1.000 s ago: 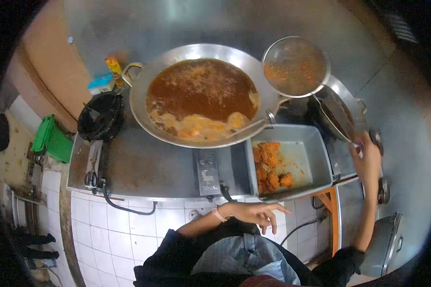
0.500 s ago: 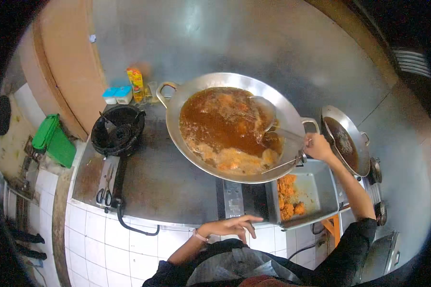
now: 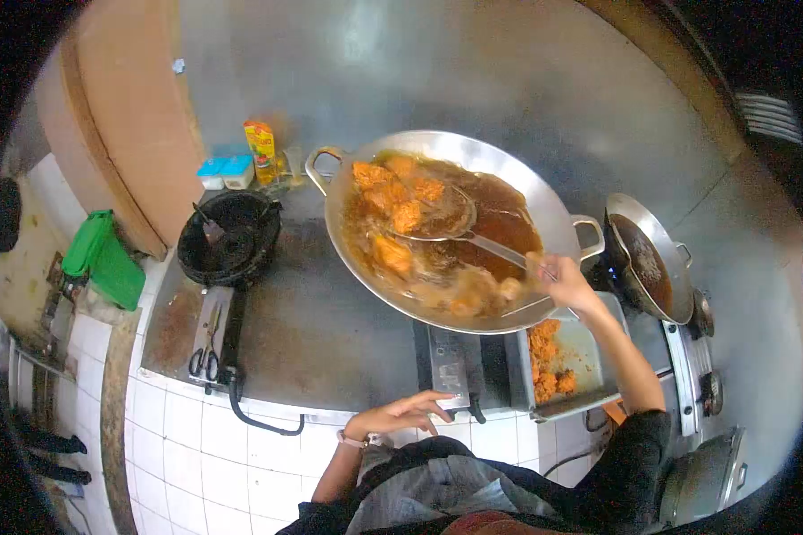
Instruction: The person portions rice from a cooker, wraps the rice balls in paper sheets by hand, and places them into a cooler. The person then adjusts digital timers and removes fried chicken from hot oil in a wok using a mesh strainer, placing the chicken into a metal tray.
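My right hand (image 3: pixel 562 283) grips the handle of a metal skimmer (image 3: pixel 498 251) over a large wok (image 3: pixel 551 203) of bubbling brown oil. The skimmer's round head is partly in the oil, beside and partly under orange-brown battered fried pieces (image 3: pixel 406 215), several of which show above the surface. Paler foam and pieces lie along the near side of the wok. A thin metal rod (image 3: pixel 528 307) rests at its near right rim, below my right hand. My left hand (image 3: pixel 403 415) is held in front of my body, fingers spread and holding nothing.
A metal tray (image 3: pixel 589 352) with fried pieces (image 3: pixel 546 379) sits under the wok's right side. Further right is a second oil-filled wok (image 3: pixel 678 234). A blackened burner (image 3: pixel 230 239), scissors (image 3: pixel 207 352), blue-lidded tubs (image 3: pixel 237 172) and a yellow packet (image 3: pixel 260 150) are to the left.
The skimmer has moved left and nearer through the oil, and orange pieces have come up on the wok's left side. My right hand shifted slightly left. My left hand stays open.
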{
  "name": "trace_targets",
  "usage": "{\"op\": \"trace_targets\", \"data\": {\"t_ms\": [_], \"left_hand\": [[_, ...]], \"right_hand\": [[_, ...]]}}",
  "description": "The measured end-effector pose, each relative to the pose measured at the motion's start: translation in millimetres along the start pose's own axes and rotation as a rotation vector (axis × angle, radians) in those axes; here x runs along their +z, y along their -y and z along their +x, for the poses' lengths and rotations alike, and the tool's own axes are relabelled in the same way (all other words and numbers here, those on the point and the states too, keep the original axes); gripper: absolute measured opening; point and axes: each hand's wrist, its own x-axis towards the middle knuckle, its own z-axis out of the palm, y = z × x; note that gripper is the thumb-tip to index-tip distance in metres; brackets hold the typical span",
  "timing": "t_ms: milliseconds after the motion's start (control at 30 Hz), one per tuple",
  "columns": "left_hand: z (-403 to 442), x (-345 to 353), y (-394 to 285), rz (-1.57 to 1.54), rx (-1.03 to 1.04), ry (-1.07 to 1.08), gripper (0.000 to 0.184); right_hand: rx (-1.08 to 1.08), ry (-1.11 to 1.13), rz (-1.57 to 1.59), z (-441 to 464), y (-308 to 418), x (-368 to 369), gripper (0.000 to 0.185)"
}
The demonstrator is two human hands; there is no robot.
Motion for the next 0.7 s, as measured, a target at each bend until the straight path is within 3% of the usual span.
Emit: {"op": "trace_targets", "data": {"t_ms": [100,167,233,400,500,567,633,700], "left_hand": [[-16.2,-5.2,-3.4,0.153,0.013,-0.033,0.054],[-27.7,-1.8,-1.6,0.069,-0.021,-0.092,0.051],[-32.4,2.4,-6.1,0.094,-0.018,-0.091,0.053],[-47.5,14.8,-7.0,0.229,0.038,-0.142,0.055],[-54.4,15.5,-2.3,0.157,-0.001,-0.127,0.055],[-53.4,24.2,-6.7,0.165,-0.008,-0.129,0.057],[-55.3,28.6,-13.4,0.235,-0.020,-0.143,0.057],[-60.5,25.3,-12.3,0.270,0.031,-0.136,0.056]], "right_hand": [[-0.141,-0.069,-0.028,-5.2,-23.0,5.3,0.041],[-0.169,-0.089,-0.019,0.8,-35.8,12.5,0.038],[-0.193,-0.270,0.082,-5.9,-17.1,21.4,0.018],[-0.212,-0.237,-0.163,-1.8,-22.4,20.4,0.014],[-0.326,-0.345,-0.079,4.9,-25.0,30.7,0.016],[-0.303,-0.308,-0.165,-0.2,-27.8,26.5,0.021],[-0.143,-0.184,0.132,-6.1,-36.8,19.5,0.017],[-0.228,-0.156,0.185,-8.3,-34.6,18.9,0.021]]}}
